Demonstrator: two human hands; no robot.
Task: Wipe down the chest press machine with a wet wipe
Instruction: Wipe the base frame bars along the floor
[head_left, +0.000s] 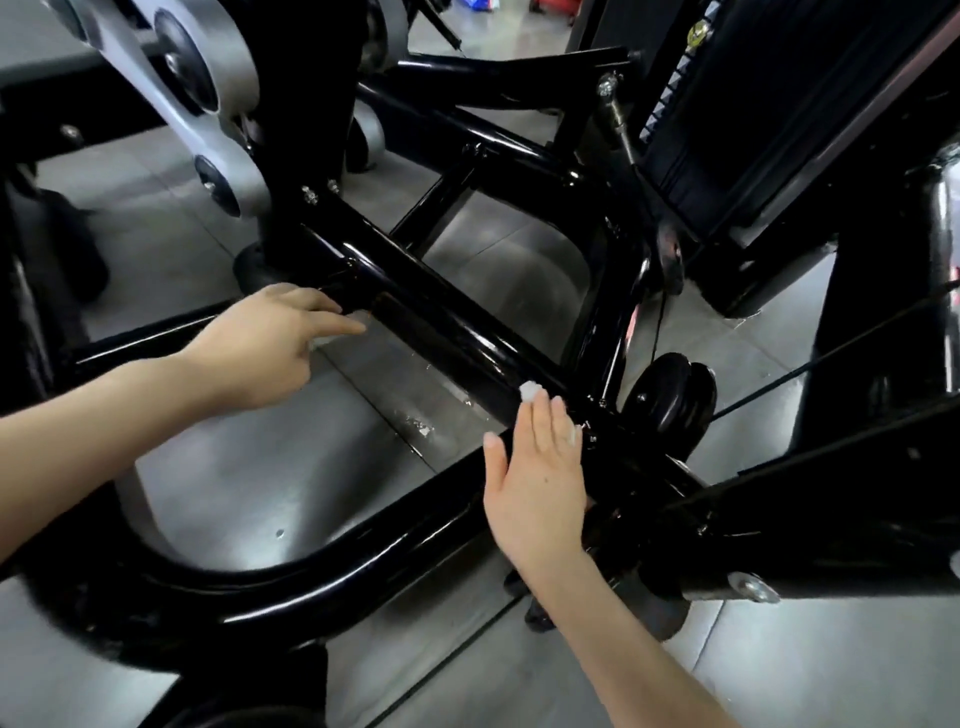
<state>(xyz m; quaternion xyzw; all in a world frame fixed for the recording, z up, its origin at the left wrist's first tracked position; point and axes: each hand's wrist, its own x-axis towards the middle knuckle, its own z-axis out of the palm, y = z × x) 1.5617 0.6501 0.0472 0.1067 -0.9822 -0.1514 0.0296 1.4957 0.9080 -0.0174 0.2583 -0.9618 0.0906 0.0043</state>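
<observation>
I'm wiping the crossbar (441, 322), right hand (535, 478) flat on the wet wipe (529, 391), left hand (260, 353) spread; next, I'd sweep along it.

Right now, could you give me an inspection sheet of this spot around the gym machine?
Surface: grey tiled floor, shiny, whitish flecks beside the bar.
Job's things: black frame bar of the machine; white wipe pressed on it.
Clutter: nothing seen.
Grippers: right hand flat on the wipe; left hand open, fingers near the bar's far end.
Cables: thin black cable running straight at right.
Surroundings: black weight stack, silver linkage plates, black pulley wheel.
</observation>
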